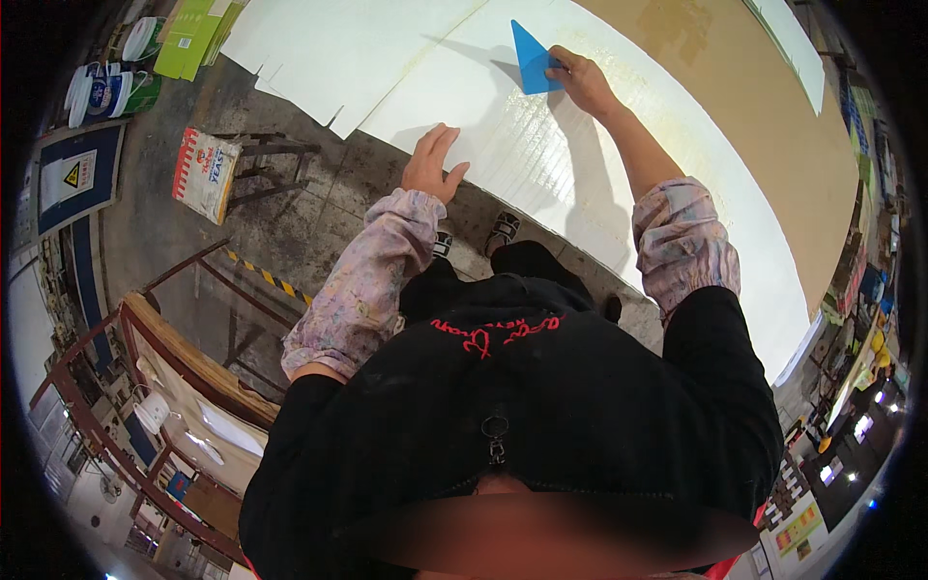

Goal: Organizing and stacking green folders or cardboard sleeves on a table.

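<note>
A flat blue scraper, roughly triangular, is pinched in my right hand above a large white sheet. Its broad edge points down and left; whether it touches the sheet I cannot tell. Wet, shiny streaks of a clear or yellowish film lie on the white surface below and right of the scraper. My left hand is at the near edge of the sheet, fingers stretched out and holding nothing. Patterned sleeve covers are on both forearms.
Tan board lies along the right side of the white sheet. On the floor at left are a printed sack on a dark metal stand, green cardboard and several buckets. A rusty metal frame stands behind me at left.
</note>
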Available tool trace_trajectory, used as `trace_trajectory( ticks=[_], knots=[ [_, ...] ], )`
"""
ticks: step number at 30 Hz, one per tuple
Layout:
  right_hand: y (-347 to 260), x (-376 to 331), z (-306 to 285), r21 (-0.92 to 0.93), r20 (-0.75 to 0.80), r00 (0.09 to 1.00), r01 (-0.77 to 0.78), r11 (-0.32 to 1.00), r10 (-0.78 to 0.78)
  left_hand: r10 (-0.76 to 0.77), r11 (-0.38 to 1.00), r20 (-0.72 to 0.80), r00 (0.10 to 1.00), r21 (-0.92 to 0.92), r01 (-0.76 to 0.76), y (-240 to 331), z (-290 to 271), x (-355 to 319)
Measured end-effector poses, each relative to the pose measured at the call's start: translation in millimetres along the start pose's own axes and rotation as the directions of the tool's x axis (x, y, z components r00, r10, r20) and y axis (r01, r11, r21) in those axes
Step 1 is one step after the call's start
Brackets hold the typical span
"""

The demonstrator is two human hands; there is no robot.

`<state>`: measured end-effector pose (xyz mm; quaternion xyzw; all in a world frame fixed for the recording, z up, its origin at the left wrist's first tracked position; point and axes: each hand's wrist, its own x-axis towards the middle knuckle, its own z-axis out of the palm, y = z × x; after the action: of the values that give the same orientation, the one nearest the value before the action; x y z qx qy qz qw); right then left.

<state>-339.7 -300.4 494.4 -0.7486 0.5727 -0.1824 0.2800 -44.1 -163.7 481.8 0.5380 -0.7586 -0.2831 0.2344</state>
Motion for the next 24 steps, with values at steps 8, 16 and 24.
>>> trace_trajectory(
  ticks=[8, 16, 24],
  knots=[
    [-4, -15, 3, -0.059, 0.008, 1.0, 0.011, 0.998, -0.011, -0.009, 1.0, 0.009, 1.0, 0.009, 0.009, -4, 1, -3],
    [-17, -15, 8, -0.052, -0.032, 0.999, -0.026, 0.998, 0.025, -0.021, 0.999, 0.027, 0.999, -0.046, 0.023, -5, 0, 0],
    [-10, -15, 0, 0.0, -0.074, 0.997, -0.009, 1.0, 0.009, 0.002, 1.0, 0.009, 1.0, -0.014, -0.002, -2, 1, -2]
  ],
)
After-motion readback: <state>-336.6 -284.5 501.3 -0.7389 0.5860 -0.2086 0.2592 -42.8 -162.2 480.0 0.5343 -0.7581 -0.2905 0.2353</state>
